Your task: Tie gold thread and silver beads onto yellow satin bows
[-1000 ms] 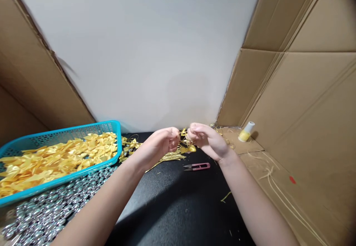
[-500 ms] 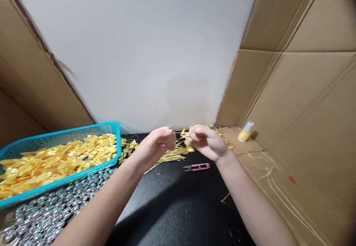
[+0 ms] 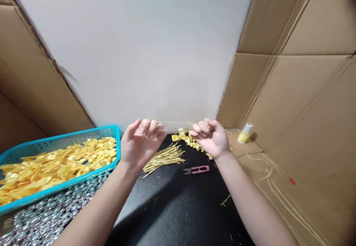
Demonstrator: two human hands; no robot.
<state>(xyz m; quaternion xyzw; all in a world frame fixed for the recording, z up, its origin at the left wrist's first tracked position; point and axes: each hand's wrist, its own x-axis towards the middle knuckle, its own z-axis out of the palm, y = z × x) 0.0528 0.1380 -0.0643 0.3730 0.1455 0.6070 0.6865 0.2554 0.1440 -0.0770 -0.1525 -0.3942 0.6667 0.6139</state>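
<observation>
A thin pale thread (image 3: 174, 122) runs taut between my two raised hands, looped so that two strands show. My left hand (image 3: 143, 136) has its fingers curled round one end, thumb up. My right hand (image 3: 210, 136) is closed on the other end, fingers bent inward. Behind and below the right hand lies a string of yellow bows and silver beads (image 3: 191, 140); whether it joins the thread is hidden. Under the hands rests a bundle of gold ties (image 3: 165, 159). Pink thread snips (image 3: 196, 169) lie nearer on the black table (image 3: 178, 209).
At left stands a turquoise basket (image 3: 119, 146) holding many yellow fabric bows (image 3: 63, 160). Silver beads (image 3: 41, 212) spread in front of it. A spool cone with yellow thread (image 3: 244, 134) stands at right on cardboard (image 3: 261, 172), near loose cords (image 3: 289, 205). Cardboard walls flank both sides.
My hands have moved apart and turned, drawing the thread tight between them. The yellow pieces near the right hand now show lying behind it on the table.
</observation>
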